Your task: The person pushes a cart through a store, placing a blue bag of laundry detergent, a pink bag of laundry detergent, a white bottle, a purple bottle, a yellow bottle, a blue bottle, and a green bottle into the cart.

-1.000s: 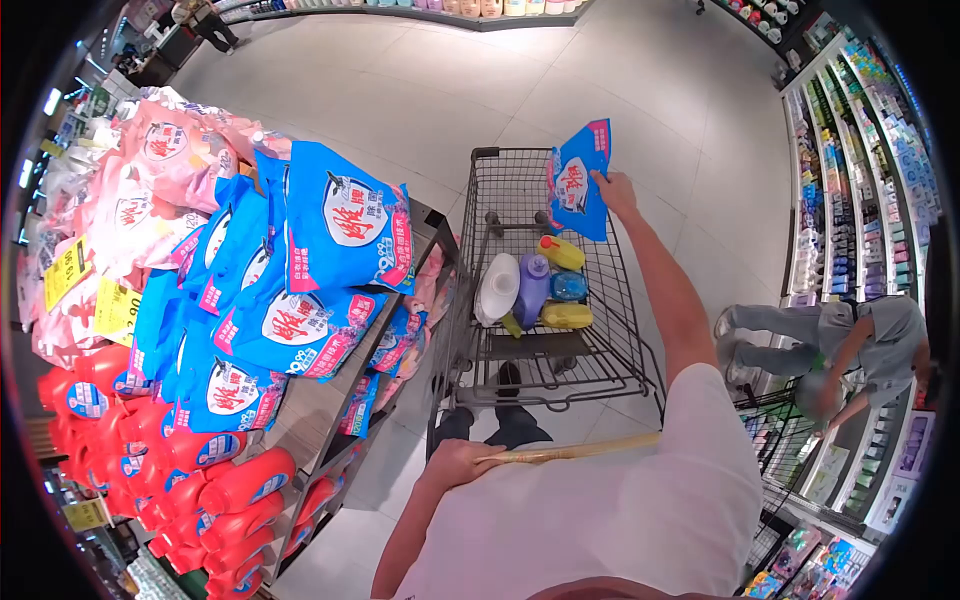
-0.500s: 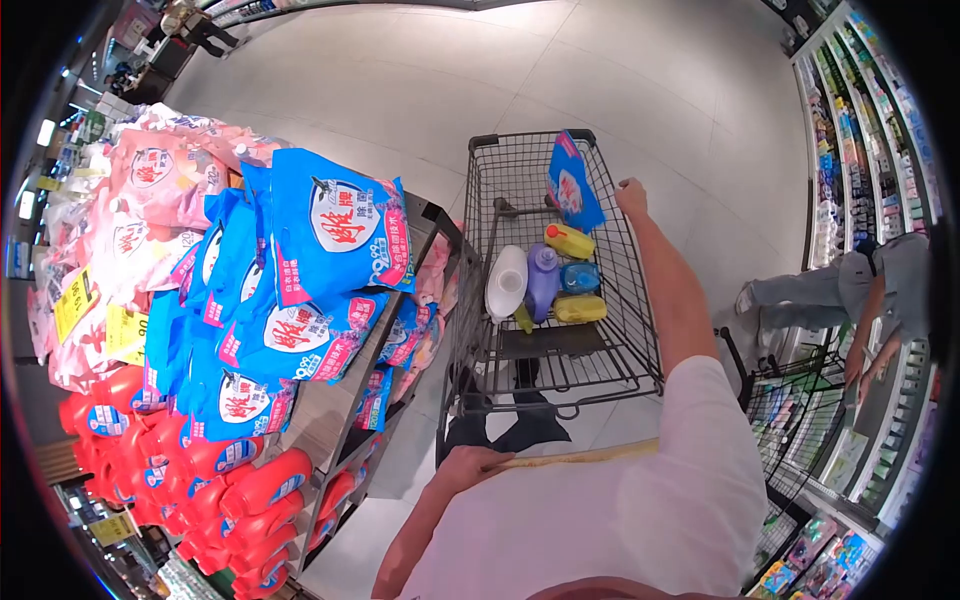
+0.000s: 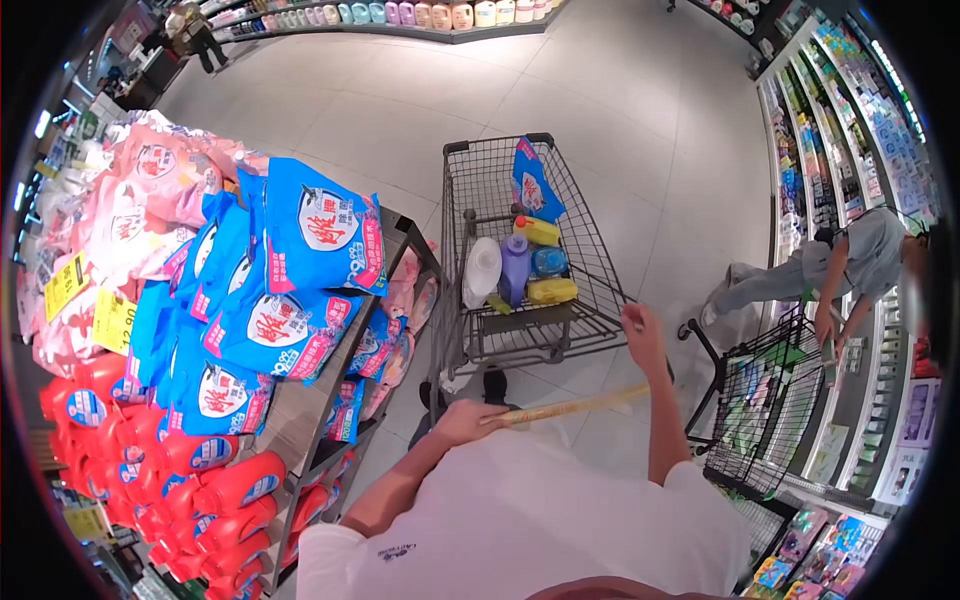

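My left hand point(image 3: 468, 421) is wrapped round the yellowish handle point(image 3: 570, 404) of a shopping cart point(image 3: 598, 268). My right hand point(image 3: 643, 334) is raised beside the cart's near right corner, off the handle, its fingers loosely bent with nothing seen in them. In the basket, a blue bag of laundry detergent point(image 3: 536, 184) leans at the far right. Nearer me are a yellow bottle point(image 3: 538, 232), a white bottle point(image 3: 483, 268), a purple bottle point(image 3: 515, 268), a blue container point(image 3: 549, 262) and a yellow pack point(image 3: 552, 291).
To the left, a display holds blue detergent bags point(image 3: 322, 228), pink bags point(image 3: 150, 190) and red bottles point(image 3: 235, 490). On the right, a person point(image 3: 850, 275) stands by another cart point(image 3: 765, 395) along stocked shelves point(image 3: 835, 120). Bottles line a far shelf point(image 3: 440, 18).
My right hand has come back from beside the cart's far right side to its near right corner. The cart appears slightly farther left, and more of the far shelf shows.
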Demonstrator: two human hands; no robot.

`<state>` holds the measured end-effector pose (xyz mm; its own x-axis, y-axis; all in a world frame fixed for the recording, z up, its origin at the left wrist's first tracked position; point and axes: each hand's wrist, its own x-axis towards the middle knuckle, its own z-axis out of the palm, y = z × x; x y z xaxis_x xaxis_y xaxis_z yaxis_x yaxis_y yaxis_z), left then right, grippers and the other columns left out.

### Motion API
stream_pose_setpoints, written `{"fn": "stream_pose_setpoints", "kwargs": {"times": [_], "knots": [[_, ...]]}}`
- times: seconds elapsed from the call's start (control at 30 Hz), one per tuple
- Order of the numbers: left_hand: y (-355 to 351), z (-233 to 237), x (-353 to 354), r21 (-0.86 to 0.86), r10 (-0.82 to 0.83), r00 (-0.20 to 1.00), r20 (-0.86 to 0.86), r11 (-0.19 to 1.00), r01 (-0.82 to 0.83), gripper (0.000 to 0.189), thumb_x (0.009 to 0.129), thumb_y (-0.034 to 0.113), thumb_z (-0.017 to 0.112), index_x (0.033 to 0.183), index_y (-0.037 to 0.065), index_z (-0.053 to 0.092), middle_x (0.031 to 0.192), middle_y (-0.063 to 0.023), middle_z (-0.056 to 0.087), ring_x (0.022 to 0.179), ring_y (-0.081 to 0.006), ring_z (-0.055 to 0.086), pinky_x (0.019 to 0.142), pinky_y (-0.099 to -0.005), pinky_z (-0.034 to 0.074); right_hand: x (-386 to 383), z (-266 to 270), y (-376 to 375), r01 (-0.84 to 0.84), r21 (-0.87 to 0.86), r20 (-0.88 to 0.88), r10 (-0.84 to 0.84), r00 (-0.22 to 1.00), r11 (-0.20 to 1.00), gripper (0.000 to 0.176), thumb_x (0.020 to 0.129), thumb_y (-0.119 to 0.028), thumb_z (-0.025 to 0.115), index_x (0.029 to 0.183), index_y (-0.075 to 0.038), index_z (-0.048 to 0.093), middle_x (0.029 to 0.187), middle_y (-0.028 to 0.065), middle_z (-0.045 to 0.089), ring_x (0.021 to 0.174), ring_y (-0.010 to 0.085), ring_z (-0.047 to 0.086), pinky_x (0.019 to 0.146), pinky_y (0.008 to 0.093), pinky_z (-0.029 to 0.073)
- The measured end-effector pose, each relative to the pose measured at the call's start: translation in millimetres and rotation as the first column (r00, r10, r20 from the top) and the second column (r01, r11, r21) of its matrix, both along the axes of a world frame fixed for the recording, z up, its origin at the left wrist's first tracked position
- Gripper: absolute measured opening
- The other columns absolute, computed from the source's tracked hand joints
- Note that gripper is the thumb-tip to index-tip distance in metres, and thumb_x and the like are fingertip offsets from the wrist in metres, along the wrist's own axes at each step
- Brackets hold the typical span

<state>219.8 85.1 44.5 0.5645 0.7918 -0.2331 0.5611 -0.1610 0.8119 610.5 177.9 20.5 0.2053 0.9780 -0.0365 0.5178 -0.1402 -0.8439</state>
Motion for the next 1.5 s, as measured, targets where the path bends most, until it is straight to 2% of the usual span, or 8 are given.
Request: {"fn": "stream_pose_setpoints", "kwargs": {"times": [0.13, 0.23, 0.3, 0.4, 0.47, 0.67, 1.13, 1.5], "knots": [[22, -5, 28, 0.067, 0.020, 1.000, 0.012, 0.998, -0.021, 0.037, 0.091, 0.041, 0.069, 0.113, 0.011, 0.075, 0.092, -0.0180, 0.072, 0.081, -0.0370, 0.069, 0.070, -0.0430, 0.054, -34, -5, -43, 0.074, -0.040, -0.009, -0.074, 0.997, 0.996, 0.021, 0.096, -0.011, 0.063, 0.114, -0.001, 0.065, 0.106, 0.0145, 0.071, 0.099, 0.0279, 0.068, 0.085, 0.0383, 0.054], [45, -19, 49, 0.199, 0.012, 1.000, 0.024, 0.980, -0.016, 0.037, 0.092, 0.043, 0.067, 0.110, 0.011, 0.075, 0.088, -0.0168, 0.071, 0.082, -0.0370, 0.069, 0.070, -0.0449, 0.053, -64, -19, -44, 0.023, 0.140, 0.137, -0.042, 0.990, 0.990, 0.020, 0.097, -0.016, 0.063, 0.112, -0.003, 0.066, 0.102, 0.0124, 0.071, 0.097, 0.0288, 0.067, 0.089, 0.0408, 0.049], [61, -18, 54, 0.257, -0.006, 1.000, -0.004, 0.966, 0.007, 0.038, 0.093, 0.044, 0.065, 0.109, 0.011, 0.075, 0.085, -0.0158, 0.071, 0.081, -0.0370, 0.068, 0.070, -0.0459, 0.053, -80, -12, -21, -0.010, 0.244, 0.467, -0.109, 0.877, 0.970, 0.022, 0.099, -0.024, 0.059, 0.106, -0.005, 0.068, 0.095, 0.0102, 0.072, 0.092, 0.0282, 0.066, 0.090, 0.0420, 0.044], [98, 0, 60, 0.216, -0.041, 0.967, -0.251, 0.972, 0.097, 0.048, 0.096, 0.053, 0.056, 0.106, 0.010, 0.074, 0.080, -0.0173, 0.070, 0.079, -0.0378, 0.068, 0.069, -0.0477, 0.053, -72, -18, 17, -0.024, 0.323, 0.554, -0.169, 0.815, 0.946, 0.028, 0.101, -0.028, 0.054, 0.096, -0.006, 0.070, 0.088, 0.0084, 0.072, 0.087, 0.0259, 0.065, 0.088, 0.0420, 0.041], [122, 2, 47, 0.038, -0.239, 0.768, -0.594, 0.945, 0.324, 0.064, 0.098, 0.063, 0.043, 0.096, 0.006, 0.071, 0.071, -0.0181, 0.067, 0.072, -0.0395, 0.067, 0.066, -0.0505, 0.052, -66, -18, 41, -0.061, 0.342, 0.577, -0.158, 0.802, 0.938, 0.031, 0.102, -0.028, 0.052, 0.089, -0.008, 0.071, 0.086, 0.0078, 0.072, 0.085, 0.0258, 0.065, 0.088, 0.0425, 0.041], [163, -20, 48, 0.357, 0.066, 0.932, -0.356, 0.931, 0.071, 0.060, 0.097, 0.062, 0.048, 0.092, 0.007, 0.071, 0.071, -0.0198, 0.067, 0.072, -0.0415, 0.067, 0.068, -0.0513, 0.051, -57, -27, 116, -0.084, 0.297, 0.656, -0.139, 0.742, 0.951, 0.043, 0.102, -0.030, 0.050, 0.070, -0.011, 0.071, 0.072, 0.0076, 0.069, 0.080, 0.0270, 0.065, 0.086, 0.0436, 0.041], [273, -20, 38, 0.378, 0.228, 0.925, -0.304, 0.920, -0.102, 0.058, 0.094, 0.062, 0.053, 0.087, 0.007, 0.070, 0.069, -0.0204, 0.065, 0.069, -0.0420, 0.065, 0.066, -0.0519, 0.051, -66, -23, 264, -0.190, 0.006, 0.755, 0.120, 0.645, 0.982, 0.044, 0.100, -0.037, 0.046, 0.084, -0.009, 0.076, 0.081, 0.0154, 0.072, 0.079, 0.0353, 0.069, 0.084, 0.0496, 0.045], [350, -29, 28, 0.419, 0.329, 0.912, -0.244, 0.884, -0.207, 0.064, 0.092, 0.066, 0.052, 0.073, 0.007, 0.068, 0.058, -0.0185, 0.060, 0.058, -0.0405, 0.062, 0.058, -0.0493, 0.049, -88, -8, 364, -0.335, -0.108, 0.770, 0.292, 0.567, 0.936, 0.043, 0.100, -0.035, 0.047, 0.080, -0.008, 0.073, 0.078, 0.0168, 0.072, 0.075, 0.0361, 0.068, 0.080, 0.0480, 0.047]]}}
